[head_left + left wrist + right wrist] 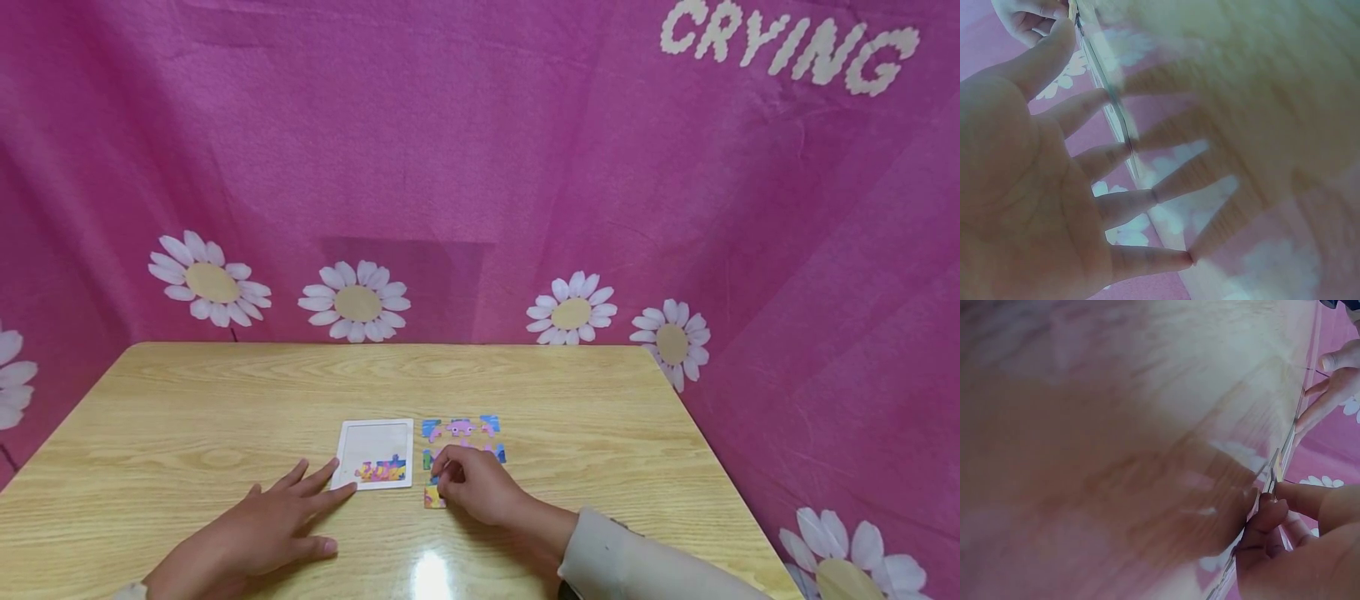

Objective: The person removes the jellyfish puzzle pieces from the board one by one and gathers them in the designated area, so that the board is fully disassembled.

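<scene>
A white square puzzle tray [375, 421] lies on the table, with joined yellow, pink and blue pieces [384, 471] along its lower right. My left hand [273, 525] is spread flat, fingertips at the tray's left and lower edge; its straight fingers also show in the left wrist view. To the tray's right, my right hand [483, 487] pinches a jigsaw piece [1274, 470] between thumb and forefinger, tilted up off the table. A yellow piece [432, 498] shows just below those fingertips. The right hand partly hides the loose pieces behind it.
Several loose jigsaw pieces [461, 427], pink and blue, lie in rows right of the tray. The wooden table [225, 400] ends at a pink cloth [450, 167] printed with daisies, behind and to the right.
</scene>
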Tool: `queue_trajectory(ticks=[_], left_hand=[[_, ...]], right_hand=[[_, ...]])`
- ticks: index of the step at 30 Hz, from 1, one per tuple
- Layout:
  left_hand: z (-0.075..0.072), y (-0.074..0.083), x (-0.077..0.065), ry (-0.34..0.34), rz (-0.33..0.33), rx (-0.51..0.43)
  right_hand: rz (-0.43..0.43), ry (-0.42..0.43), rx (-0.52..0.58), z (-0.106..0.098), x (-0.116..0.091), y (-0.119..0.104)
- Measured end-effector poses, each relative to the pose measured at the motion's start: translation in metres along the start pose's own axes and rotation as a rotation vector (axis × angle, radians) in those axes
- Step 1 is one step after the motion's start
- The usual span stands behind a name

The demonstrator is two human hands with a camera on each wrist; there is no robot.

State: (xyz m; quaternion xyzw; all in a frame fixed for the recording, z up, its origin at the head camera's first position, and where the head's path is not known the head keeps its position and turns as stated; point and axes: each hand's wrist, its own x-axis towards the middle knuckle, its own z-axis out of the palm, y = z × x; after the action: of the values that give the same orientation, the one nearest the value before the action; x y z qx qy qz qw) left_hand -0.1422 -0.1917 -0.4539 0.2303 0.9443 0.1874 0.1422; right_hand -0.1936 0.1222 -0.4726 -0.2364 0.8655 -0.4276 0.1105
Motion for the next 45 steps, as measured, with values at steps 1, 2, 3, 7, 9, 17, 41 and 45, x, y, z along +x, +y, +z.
queue_trajectory(ticks=[1, 2, 3, 7, 9, 17, 41, 45], left_hand=[[0.0, 0.0, 0.0, 0.0, -0.001, -0.002], [0.0, 0.0, 0.0, 0.0, -0.002, -0.004], [0.0, -0.001, 0.0, -0.002, -0.004, -0.006], [0.0, -0.001, 0.002, -0.015, -0.013, -0.019], [-0.001, -0.001, 0.003, -0.024, -0.024, -0.029], [-0.004, 0.002, 0.005, -0.042, -0.069, -0.044], [-0.005, 0.011, 0.015, 0.06, 0.072, 0.065], [-0.003, 0.014, 0.017, 0.046, 0.08, 0.076]], right_hand=[[-0.004, 0.001, -0.003, 0.0, 0.0, 0.0], [-0.007, 0.003, -0.005, 0.001, 0.0, 0.0], [-0.01, 0.005, -0.009, 0.001, 0.0, 0.0], [-0.015, 0.01, -0.015, 0.001, 0.0, -0.001], [-0.014, 0.013, -0.015, 0.001, 0.0, -0.001], [-0.008, 0.006, -0.029, 0.0, 0.001, -0.003], [0.009, 0.005, 0.04, 0.021, 0.034, -0.03], [0.017, 0.008, 0.075, 0.026, 0.04, -0.035]])
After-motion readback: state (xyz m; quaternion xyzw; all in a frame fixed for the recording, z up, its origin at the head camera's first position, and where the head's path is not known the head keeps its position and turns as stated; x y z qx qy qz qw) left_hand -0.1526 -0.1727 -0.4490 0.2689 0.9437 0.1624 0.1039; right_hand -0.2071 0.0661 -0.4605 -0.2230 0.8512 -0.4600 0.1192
